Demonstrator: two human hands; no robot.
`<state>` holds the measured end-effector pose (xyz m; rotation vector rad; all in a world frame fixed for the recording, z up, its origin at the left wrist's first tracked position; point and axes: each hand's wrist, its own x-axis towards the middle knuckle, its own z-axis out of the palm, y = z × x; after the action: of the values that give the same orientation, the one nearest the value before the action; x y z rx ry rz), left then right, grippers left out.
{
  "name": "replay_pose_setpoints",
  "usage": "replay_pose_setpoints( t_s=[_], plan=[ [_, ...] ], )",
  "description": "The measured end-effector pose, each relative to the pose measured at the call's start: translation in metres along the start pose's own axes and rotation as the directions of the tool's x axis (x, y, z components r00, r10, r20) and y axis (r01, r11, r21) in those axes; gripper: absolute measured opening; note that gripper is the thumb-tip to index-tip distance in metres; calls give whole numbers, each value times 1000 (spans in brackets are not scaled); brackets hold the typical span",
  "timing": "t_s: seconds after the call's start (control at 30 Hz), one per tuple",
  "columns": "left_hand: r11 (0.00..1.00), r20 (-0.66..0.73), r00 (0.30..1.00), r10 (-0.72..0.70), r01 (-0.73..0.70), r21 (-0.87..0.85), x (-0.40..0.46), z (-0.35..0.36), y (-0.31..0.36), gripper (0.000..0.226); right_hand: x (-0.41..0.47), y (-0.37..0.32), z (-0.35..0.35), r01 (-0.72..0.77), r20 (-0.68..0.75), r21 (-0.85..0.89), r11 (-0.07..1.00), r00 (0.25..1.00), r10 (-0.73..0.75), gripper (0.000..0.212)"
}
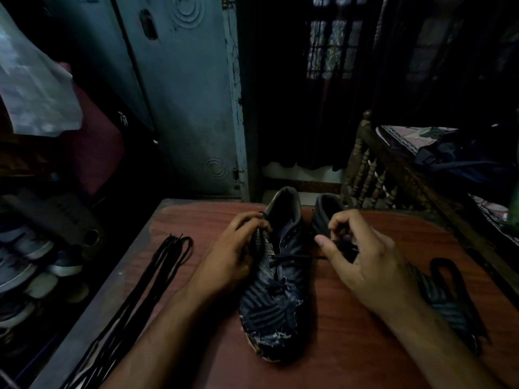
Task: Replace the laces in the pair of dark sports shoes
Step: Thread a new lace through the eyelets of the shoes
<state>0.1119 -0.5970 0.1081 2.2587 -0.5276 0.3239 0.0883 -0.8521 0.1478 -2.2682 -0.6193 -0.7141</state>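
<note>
Two dark sports shoes sit on the reddish wooden table [196, 220] at mid-frame, toes toward the person. The left shoe [276, 299] lies in the centre, its lace [283, 261] partly threaded. The left hand [233, 254] curls its fingers round the lace end at the shoe's collar. The right hand [362, 256] pinches the other lace end between thumb and fingers. The right shoe [438, 301] lies mostly hidden under that forearm. A bundle of black laces [157, 273] stretches along the table's left edge.
</note>
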Motion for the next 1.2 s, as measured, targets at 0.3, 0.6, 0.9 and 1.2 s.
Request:
replay_pose_setpoints(
  t_s=[0.3,0.6,0.9,1.2],
  plan=[
    [999,31,999,42,-41,-11,-1,1,-2,53,3,3,2,39,104,-89,995,994,-30,29],
    [998,8,998,63,-63,15,1,4,-7,60,-2,-1,10,-157,-182,166,974,965,187,25],
    [999,32,999,11,-12,35,-1,-1,1,65,7,-16,4,-212,-251,718,663,810,530,25],
    [999,52,999,11,-13,42,-5,-2,7,62,10,-34,2,-193,-128,859,475,816,563,30]
  ],
)
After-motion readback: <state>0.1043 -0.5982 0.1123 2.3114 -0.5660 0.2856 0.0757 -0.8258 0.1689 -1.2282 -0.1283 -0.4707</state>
